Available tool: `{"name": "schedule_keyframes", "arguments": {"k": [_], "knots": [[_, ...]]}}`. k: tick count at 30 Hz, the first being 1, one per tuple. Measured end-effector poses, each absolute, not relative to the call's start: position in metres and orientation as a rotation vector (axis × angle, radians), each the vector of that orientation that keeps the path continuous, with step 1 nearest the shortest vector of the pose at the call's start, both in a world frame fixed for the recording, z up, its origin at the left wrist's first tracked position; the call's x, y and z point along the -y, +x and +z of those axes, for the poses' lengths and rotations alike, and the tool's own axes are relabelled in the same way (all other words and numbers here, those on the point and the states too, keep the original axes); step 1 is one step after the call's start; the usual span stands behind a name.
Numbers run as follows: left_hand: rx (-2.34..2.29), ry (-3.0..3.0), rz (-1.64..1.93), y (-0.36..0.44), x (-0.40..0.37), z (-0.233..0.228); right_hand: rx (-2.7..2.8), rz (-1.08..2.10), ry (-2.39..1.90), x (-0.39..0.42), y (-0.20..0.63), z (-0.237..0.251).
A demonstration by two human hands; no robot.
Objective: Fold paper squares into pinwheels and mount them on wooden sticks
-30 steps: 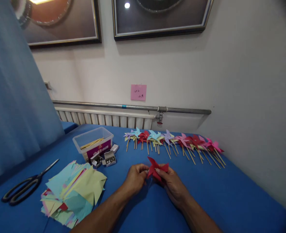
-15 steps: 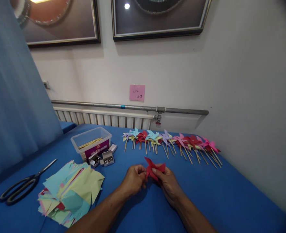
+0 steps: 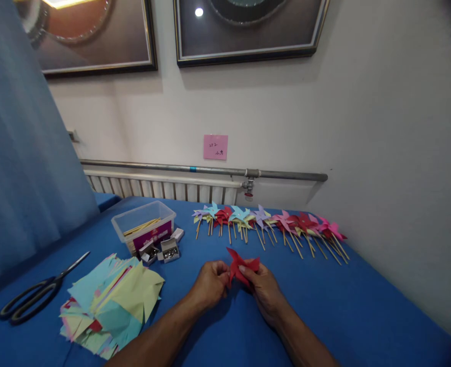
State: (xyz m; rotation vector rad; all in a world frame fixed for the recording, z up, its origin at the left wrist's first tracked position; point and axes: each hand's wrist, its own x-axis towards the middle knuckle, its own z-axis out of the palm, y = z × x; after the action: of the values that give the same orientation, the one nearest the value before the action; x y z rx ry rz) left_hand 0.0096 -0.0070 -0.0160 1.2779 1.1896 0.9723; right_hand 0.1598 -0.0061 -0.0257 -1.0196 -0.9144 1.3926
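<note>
Both of my hands meet over the blue table (image 3: pixel 355 306) around a red paper pinwheel head (image 3: pixel 242 266). My left hand (image 3: pixel 210 284) pinches its left side with closed fingers. My right hand (image 3: pixel 262 288) holds its right side from below, thumb on the paper. The folded red points stick up above my fingers. I cannot tell if a stick or pin is in it.
A row of finished pinwheels (image 3: pixel 271 224) on sticks lies along the far edge. At the left are a clear box of sticks (image 3: pixel 144 227), small open boxes of pins (image 3: pixel 163 251), a pile of cut coloured paper (image 3: pixel 112 303) and black scissors (image 3: pixel 34 294).
My hands and the red pinwheel stay together in nearly the same place; the view has shifted slightly, and my fingers have moved only a little on the paper.
</note>
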Motion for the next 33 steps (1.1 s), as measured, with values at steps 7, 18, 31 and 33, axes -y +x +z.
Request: {"name": "schedule_keyframes", "arguments": {"k": [7,18,31,33], "knots": [[-1.207,1.274,0.986,0.0097,0.0065,-0.0185,0.910,1.384,-1.018,0.0055,0.1596,-0.0278],[-1.246,1.328,0.979,0.0090,0.0071,-0.0182,0.858,1.427,-1.004,0.0019,0.1595,-0.0294],[-1.314,1.437,1.025,0.0079,0.0056,-0.0242,0.865,1.403,-1.004,0.0054,0.1581,-0.0267],[-1.325,1.460,1.028,0.0081,0.0057,-0.0240,0.859,1.395,-1.009,0.0046,0.1578,-0.0276]]}}
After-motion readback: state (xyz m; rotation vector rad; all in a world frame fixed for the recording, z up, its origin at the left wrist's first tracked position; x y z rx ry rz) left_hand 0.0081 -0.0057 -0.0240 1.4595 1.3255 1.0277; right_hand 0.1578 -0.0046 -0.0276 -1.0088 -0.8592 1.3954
